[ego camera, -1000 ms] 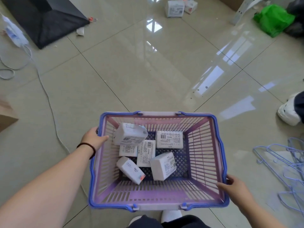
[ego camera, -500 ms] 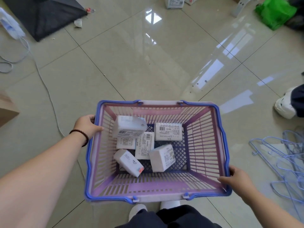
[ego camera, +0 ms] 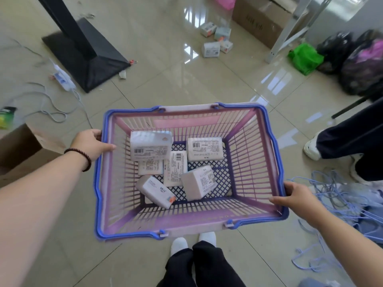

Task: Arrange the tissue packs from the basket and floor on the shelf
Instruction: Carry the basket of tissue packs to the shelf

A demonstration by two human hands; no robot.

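Carrying view from the head camera: the basket (ego camera: 275, 154) is held level between both hands, its long axis running left to right across the body, above the tiled floor (ego camera: 161, 79). The left hand (ego camera: 91, 143) grips the left rim near its far half, thumb over the blue edge and the other fingers curled round the outside. The right hand (ego camera: 298, 195) grips the right rim at the near corner, fingers wrapped over the edge; the fingertips are hidden inside the wall. The grips thus sit diagonally opposite, both forearms reaching forward and slightly inward.

Six tissue packs (ego camera: 151, 148) lie loose on the basket's bottom, crowded toward the left of centre, some flat and some tipped on edge. More packs on the floor (ego camera: 211, 49) lie well ahead and a little to the right, near a cardboard box (ego camera: 259, 19) and a pale metal frame (ego camera: 290, 27), which may be the shelf's leg, though that cannot be told.

The coming move appears to turn on this forward-right bearing: the floor packs lie nearer the right hand's side, yet neither hand is free until the basket is set down. A second person's legs (ego camera: 348, 141) and a tangle of hangers (ego camera: 339, 195) stand just beside the right hand.
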